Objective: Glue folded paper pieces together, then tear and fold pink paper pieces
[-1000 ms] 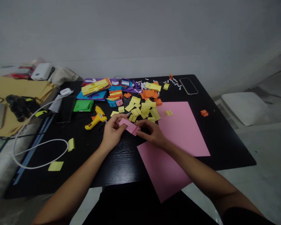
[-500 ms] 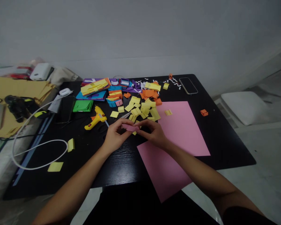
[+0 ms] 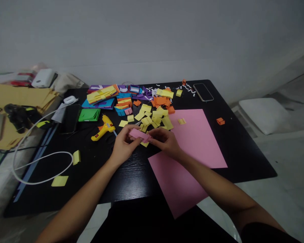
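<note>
Between my hands is a small strip of pink paper [image 3: 137,134], held just above the black table. My left hand [image 3: 124,144] pinches its left part, thumb on the near side. At the strip's right end, the fingertips of my right hand [image 3: 166,141] grip it. A sheet of pink paper [image 3: 192,135] lies under my right forearm. Right behind my hands is a loose pile of yellow paper pieces [image 3: 152,116], and scissors, mostly hidden, lie near my left hand.
A yellow glue gun [image 3: 105,128] lies left of my hands. Stacks of coloured paper [image 3: 102,95] and orange pieces [image 3: 160,101] are at the back. A phone [image 3: 203,92] rests at the far right corner. A white cable [image 3: 43,155] loops across the left side of the table [image 3: 245,162].
The pink strip has turned so that more of its flat face shows, tilted down to the right. Both hands have stayed in nearly the same place.
</note>
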